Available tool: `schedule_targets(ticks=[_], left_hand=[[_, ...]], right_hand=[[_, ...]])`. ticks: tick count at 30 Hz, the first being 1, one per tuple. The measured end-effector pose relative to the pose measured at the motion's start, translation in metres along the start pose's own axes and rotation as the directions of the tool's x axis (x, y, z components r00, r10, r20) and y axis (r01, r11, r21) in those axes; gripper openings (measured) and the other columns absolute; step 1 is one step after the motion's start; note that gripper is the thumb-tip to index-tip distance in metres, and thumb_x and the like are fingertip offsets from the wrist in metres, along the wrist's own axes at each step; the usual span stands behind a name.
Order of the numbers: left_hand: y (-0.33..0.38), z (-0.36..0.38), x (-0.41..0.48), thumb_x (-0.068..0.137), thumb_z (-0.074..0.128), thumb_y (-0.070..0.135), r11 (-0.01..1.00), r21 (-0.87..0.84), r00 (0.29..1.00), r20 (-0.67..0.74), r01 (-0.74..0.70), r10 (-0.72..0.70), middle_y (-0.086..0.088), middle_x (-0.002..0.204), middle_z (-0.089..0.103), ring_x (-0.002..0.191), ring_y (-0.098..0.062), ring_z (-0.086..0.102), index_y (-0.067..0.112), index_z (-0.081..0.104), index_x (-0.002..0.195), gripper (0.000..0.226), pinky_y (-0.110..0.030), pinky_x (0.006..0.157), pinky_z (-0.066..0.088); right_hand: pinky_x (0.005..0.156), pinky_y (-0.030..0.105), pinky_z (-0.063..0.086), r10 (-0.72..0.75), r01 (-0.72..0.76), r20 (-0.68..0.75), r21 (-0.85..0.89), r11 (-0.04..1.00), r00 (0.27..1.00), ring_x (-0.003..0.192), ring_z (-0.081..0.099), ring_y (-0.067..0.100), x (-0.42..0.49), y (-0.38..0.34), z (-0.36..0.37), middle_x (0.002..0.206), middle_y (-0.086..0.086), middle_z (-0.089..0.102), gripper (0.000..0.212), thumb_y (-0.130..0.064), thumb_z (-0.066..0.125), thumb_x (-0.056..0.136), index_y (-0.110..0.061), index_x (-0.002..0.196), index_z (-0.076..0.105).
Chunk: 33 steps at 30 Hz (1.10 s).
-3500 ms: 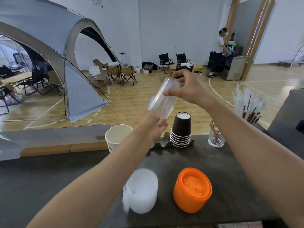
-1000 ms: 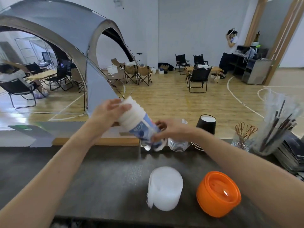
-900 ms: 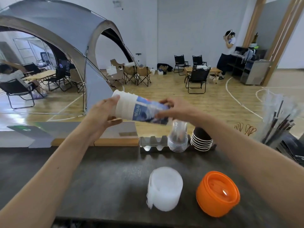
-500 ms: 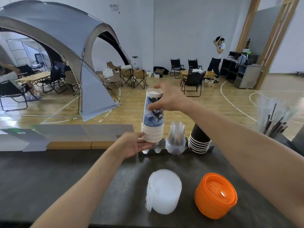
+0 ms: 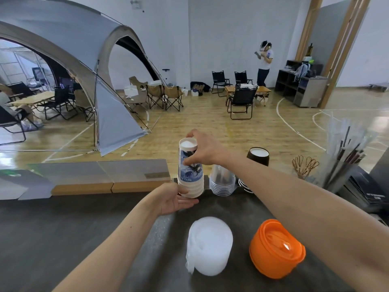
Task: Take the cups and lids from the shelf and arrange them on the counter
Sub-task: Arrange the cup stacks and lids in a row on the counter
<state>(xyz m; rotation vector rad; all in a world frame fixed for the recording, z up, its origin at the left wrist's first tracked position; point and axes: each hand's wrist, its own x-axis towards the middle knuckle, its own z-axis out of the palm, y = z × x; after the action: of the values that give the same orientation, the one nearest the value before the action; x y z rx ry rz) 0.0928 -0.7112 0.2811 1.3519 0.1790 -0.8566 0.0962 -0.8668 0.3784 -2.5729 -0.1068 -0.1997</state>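
both hands [image 5: 203, 153] gripping, seemingly, upturned cups [image 5: 190, 168]

A grey tent [image 5: 69, 49] stands beside folding chairs [image 5: 241, 102].

Both forearms are bare to the frame edge, with left hand [image 5: 172, 200] and right hand [image 5: 205, 151] ungloved.

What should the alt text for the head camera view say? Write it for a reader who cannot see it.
Two bare hands set an upside-down stack of blue-printed white cups on a dark counter, the right hand gripping its top, the left hand at its base. Clear cups and black cups stand to its right; white lids and orange lids lie nearer.
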Motion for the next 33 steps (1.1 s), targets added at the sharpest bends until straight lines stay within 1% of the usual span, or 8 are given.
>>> schedule_targets(ticks=[6,9,11,13,15,19,26,33], left_hand=[[-0.005,0.0,0.0,0.101,0.034,-0.005,0.996,0.087,0.999,-0.041,-0.012,0.015,-0.03,0.117,0.061,0.108,-0.04,0.065,0.014,0.043,0.123,0.031,-0.046,0.101,0.05],[-0.01,-0.007,0.007,0.098,0.051,0.002,0.951,0.308,0.987,-0.135,-0.037,0.082,-0.024,0.11,0.069,0.09,-0.032,0.073,0.011,0.044,0.129,0.033,-0.039,0.079,0.06],[-0.015,-0.019,0.012,0.087,0.07,0.014,0.792,0.606,0.922,-0.258,-0.079,0.289,-0.011,0.094,0.075,0.075,-0.023,0.073,0.008,0.055,0.126,0.042,-0.037,0.066,0.06],[-0.019,-0.031,0.011,0.076,0.08,0.03,0.479,0.877,0.776,-0.281,-0.032,0.565,0.0,0.096,0.074,0.086,-0.022,0.072,0.019,0.067,0.115,0.042,-0.037,0.076,0.058],[-0.023,-0.038,0.011,0.075,0.082,0.035,0.335,0.942,0.7,-0.219,-0.03,0.68,0.004,0.107,0.074,0.101,-0.021,0.068,0.024,0.069,0.114,0.043,-0.034,0.083,0.054],[-0.029,-0.037,0.024,0.082,0.078,0.028,0.314,0.933,0.698,-0.107,-0.175,0.708,0.001,0.106,0.076,0.099,-0.019,0.07,0.021,0.076,0.111,0.03,-0.031,0.083,0.053],[-0.028,-0.033,0.037,0.083,0.077,0.023,0.294,0.921,0.639,-0.068,-0.255,0.766,0.001,0.095,0.078,0.089,-0.016,0.07,0.018,0.08,0.097,0.015,-0.033,0.082,0.053],[-0.023,-0.032,0.045,0.082,0.079,0.021,0.301,0.91,0.636,-0.055,-0.286,0.77,-0.002,0.087,0.077,0.082,-0.018,0.069,0.013,0.08,0.092,0.013,-0.039,0.081,0.055]], right_hand=[[0.073,0.027,0.045,-0.005,0.005,-0.002,-0.005,1.0,1.0,0.098,0.056,0.02,0.002,0.003,0.006,0.113,0.002,0.059,0.077,-0.029,0.085,0.065,-0.018,0.132,0.046],[0.081,0.03,0.049,0.002,-0.002,0.015,-0.011,1.0,1.0,0.108,0.057,0.024,0.003,0.004,0.006,0.123,0.004,0.059,0.085,-0.032,0.086,0.064,-0.019,0.136,0.043],[0.092,0.034,0.048,0.0,0.0,0.024,0.001,1.0,1.0,0.116,0.056,0.025,0.002,0.006,0.002,0.132,0.006,0.057,0.098,-0.038,0.089,0.061,-0.02,0.143,0.038],[0.099,0.04,0.048,-0.016,0.016,0.008,0.033,0.999,1.0,0.116,0.057,0.025,-0.003,0.007,-0.01,0.131,0.008,0.058,0.105,-0.044,0.091,0.059,-0.021,0.146,0.035],[0.099,0.042,0.049,-0.047,0.049,-0.028,0.048,0.998,0.998,0.115,0.058,0.022,-0.009,0.01,-0.024,0.13,0.008,0.059,0.104,-0.047,0.09,0.06,-0.023,0.146,0.037],[0.095,0.034,0.048,-0.117,0.117,-0.021,0.026,0.993,0.993,0.115,0.058,0.017,-0.022,0.021,-0.042,0.131,0.004,0.059,0.094,-0.049,0.089,0.061,-0.034,0.141,0.043],[0.097,0.039,0.051,-0.151,0.151,-0.011,0.077,0.986,0.989,0.113,0.059,0.015,-0.029,0.035,-0.036,0.13,0.002,0.061,0.078,-0.044,0.086,0.067,-0.034,0.136,0.05],[0.095,0.038,0.052,-0.107,0.106,0.01,0.082,0.991,0.994,0.11,0.061,0.014,-0.03,0.047,-0.033,0.128,0.002,0.061,0.083,-0.042,0.087,0.068,-0.032,0.14,0.046]])
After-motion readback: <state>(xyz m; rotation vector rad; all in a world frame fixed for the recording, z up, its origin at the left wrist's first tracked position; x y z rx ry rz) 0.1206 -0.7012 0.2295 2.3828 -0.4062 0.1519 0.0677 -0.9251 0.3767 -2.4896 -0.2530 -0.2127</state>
